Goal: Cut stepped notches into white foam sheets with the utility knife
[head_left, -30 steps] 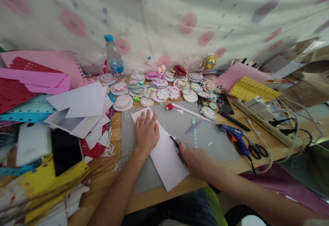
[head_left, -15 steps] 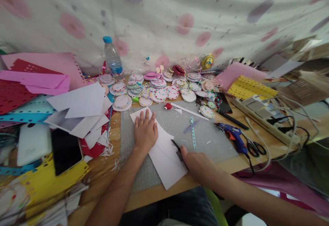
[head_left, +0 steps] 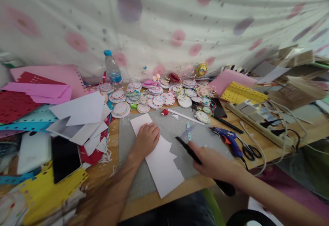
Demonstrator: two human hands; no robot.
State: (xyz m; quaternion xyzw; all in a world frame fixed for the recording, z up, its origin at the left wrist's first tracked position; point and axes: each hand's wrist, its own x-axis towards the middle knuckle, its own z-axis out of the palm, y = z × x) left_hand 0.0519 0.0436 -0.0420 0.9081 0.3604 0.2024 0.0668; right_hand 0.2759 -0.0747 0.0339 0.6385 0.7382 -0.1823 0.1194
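A white sheet of paper (head_left: 164,171) with a jagged, notched right edge lies aslant on the grey cutting mat (head_left: 125,174). My left hand (head_left: 147,138) rests palm down on its upper part, fingers slightly bent and grasping nothing. In my right hand (head_left: 209,161), a long black knife (head_left: 189,149) points up and left, its blade just clear of the paper's edge. Beyond the blade lie a dotted turquoise strip (head_left: 188,130), a narrow white strip (head_left: 185,116) and a small red piece (head_left: 164,112).
Several decorated paper discs (head_left: 156,101) crowd the back beside a water bottle (head_left: 112,68). At right are a blue glue gun (head_left: 228,138), scissors (head_left: 252,151) and a power strip (head_left: 259,126). Paper sheets (head_left: 77,109) and a black phone (head_left: 65,159) lie at left.
The knife has lifted off the paper and moved right with my right hand. My left hand's fingers have drawn in from outstretched to bent. The view has tilted slightly up.
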